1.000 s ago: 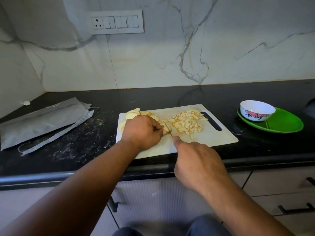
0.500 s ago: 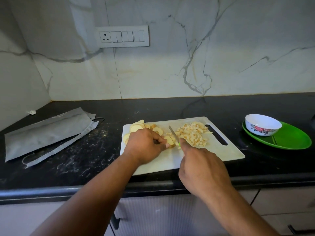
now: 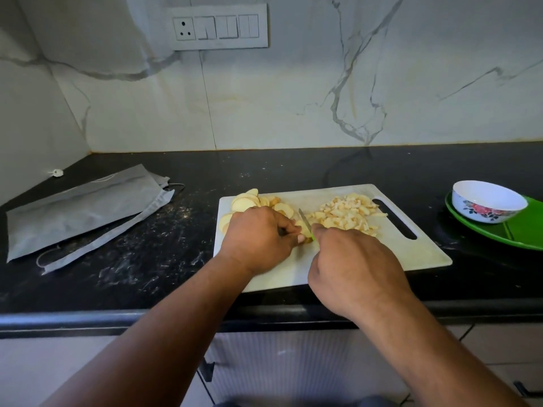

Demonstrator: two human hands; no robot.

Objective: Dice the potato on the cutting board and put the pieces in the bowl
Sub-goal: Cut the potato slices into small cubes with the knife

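A white cutting board (image 3: 411, 254) lies on the black counter. Potato slices (image 3: 245, 202) are stacked at its far left, and a heap of diced potato (image 3: 346, 214) sits towards its right. My left hand (image 3: 258, 239) pinches a small stack of potato slices (image 3: 302, 227) with curled fingers. My right hand (image 3: 355, 265) grips a green-handled knife (image 3: 304, 220), blade pointing away, set against that stack. The white bowl (image 3: 487, 205) with a flower print stands at the right, apart from the board.
The bowl sits on a green plate (image 3: 523, 233) at the counter's right edge. A grey pouch (image 3: 79, 212) lies on the left of the black counter (image 3: 147, 259). A socket panel (image 3: 219, 26) hangs on the marble wall. Drawers run below the counter edge.
The view has tilted up. The knife blade, lowered a second ago, lifted and now stands in the slices; both hands stay at the same spot on the board.
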